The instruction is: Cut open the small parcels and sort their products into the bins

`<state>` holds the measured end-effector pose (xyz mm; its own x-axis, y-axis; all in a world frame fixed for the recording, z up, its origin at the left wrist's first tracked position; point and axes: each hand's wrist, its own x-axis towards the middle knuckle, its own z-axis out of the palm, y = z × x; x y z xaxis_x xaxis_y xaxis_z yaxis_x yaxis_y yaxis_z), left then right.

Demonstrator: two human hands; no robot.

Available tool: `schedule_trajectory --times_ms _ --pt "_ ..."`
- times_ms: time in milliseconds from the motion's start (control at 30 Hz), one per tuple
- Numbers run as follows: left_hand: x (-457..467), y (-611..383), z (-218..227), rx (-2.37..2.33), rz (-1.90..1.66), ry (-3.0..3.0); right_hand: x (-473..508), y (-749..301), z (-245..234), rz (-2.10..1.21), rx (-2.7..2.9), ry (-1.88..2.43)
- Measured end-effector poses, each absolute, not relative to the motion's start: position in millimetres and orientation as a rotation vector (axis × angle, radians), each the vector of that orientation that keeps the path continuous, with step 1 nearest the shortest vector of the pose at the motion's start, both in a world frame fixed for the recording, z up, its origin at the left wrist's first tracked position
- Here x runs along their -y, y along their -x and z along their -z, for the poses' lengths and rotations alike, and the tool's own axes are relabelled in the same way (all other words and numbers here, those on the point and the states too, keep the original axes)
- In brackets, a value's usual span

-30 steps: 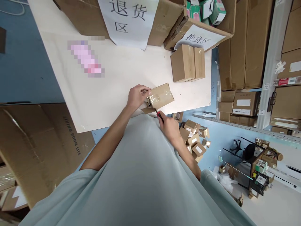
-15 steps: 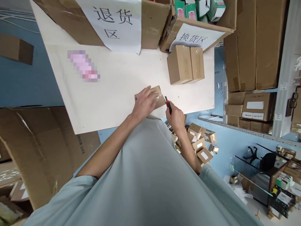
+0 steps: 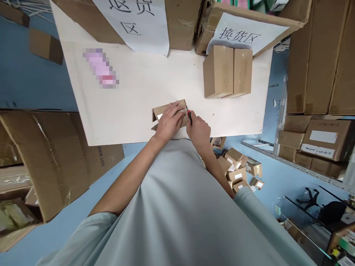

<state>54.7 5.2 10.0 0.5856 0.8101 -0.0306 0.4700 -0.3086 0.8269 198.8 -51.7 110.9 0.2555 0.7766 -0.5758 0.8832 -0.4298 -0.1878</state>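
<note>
A small taped cardboard box (image 3: 161, 110) lies near the front edge of the pale table (image 3: 133, 96). My left hand (image 3: 169, 123) rests on top of it, fingers curled over its taped side and pressing it down. My right hand (image 3: 198, 131) is closed round a red-and-black box cutter (image 3: 189, 116), whose tip touches the box's right end. Both hands sit close together at the box.
Two taped brown boxes (image 3: 227, 71) stand at the table's back right. Big cartons with paper signs (image 3: 135, 22) line the back edge. A large open carton (image 3: 50, 155) is on the floor at left. Several small boxes (image 3: 238, 170) are scattered on the blue floor at right. Shelves hold cartons at far right.
The box has been turned and drawn left under my left hand. My right hand with the cutter moved from the box's near edge up to its right end.
</note>
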Motion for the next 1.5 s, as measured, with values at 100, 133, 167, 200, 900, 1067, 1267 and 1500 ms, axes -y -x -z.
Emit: schedule_trajectory --times_ms 100,133,167,200,900,1067,1267,1500 --pt "-1.1 -54.7 -6.8 -1.040 -0.517 -1.937 46.8 -197.8 -113.1 0.907 -1.555 -2.296" --pt "0.2 -54.6 -5.7 -1.047 -0.522 -1.931 45.4 -197.3 -114.5 0.908 -1.549 -2.287" --pt "1.6 -54.6 -4.7 -1.051 -0.527 -1.928 44.2 -196.6 -116.2 0.907 -1.540 -2.286" --pt "2.9 -54.5 -3.9 -1.053 -0.533 -1.929 43.3 -195.9 -118.0 0.907 -1.530 -2.286" --pt "11.6 -52.5 14.7 -1.028 -0.687 -2.089 94.9 -208.2 -134.0 0.989 -1.479 -2.184" --pt "9.2 -54.1 12.5 -1.033 -0.687 -2.081 102.2 -250.7 -87.8 0.840 -1.430 -2.385" --pt "16.0 -41.0 -7.6 -1.162 -0.714 -2.051 110.6 -323.3 17.8 0.773 -1.199 -2.541" --pt "34.4 4.4 -17.6 -1.531 -0.852 -1.826 108.2 -340.6 35.2 0.803 -1.366 -2.635"
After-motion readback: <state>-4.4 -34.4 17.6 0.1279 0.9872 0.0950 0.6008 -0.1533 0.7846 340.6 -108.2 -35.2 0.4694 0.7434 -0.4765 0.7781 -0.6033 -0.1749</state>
